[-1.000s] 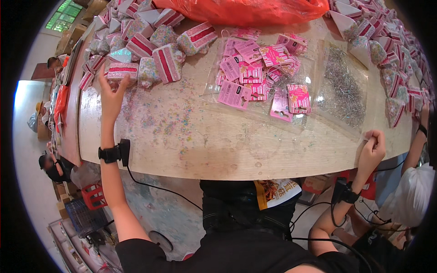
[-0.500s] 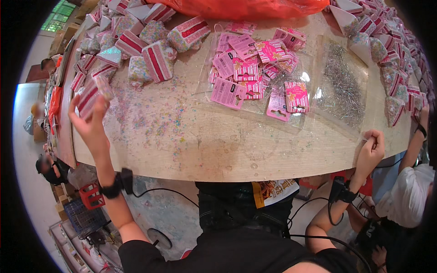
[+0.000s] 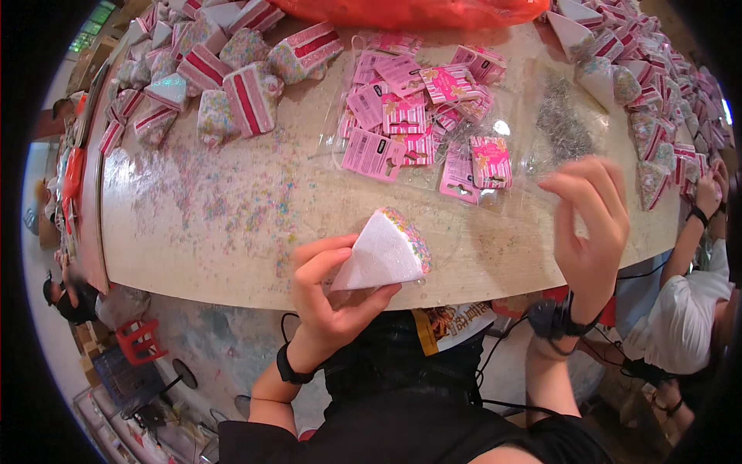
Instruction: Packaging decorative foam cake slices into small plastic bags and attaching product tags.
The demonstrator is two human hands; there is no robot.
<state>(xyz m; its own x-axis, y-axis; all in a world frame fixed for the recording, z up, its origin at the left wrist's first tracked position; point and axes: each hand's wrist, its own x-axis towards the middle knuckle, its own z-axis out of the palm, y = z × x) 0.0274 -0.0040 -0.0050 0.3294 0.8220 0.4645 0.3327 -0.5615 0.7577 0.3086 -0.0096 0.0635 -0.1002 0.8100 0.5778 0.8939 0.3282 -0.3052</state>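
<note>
My left hand is closed around a fake cake slice, holding it above the table's near edge. The slice turns its white, glittery wedge-shaped face up, and coloured sprinkles cover its curved rim. My right hand is raised over the table, with the fingers bent forward and the thumb apart from them. Its fingertips are slightly blurred, and nothing shows between them. Just beyond that hand lies a clear bag of thin silvery wire pieces. Pink striped header cards lie in a loose pile on clear plastic left of the bag.
Fake cake slices are heaped at the back left and along the right. A red plastic bag sits at the far edge. Loose sprinkles litter the tabletop's left half. Another person's hand is at the right-hand heap.
My left hand has come from the left heap to the front middle, bringing a cake slice. My right hand has moved left and forward from the table's near edge, and its fingers have spread.
</note>
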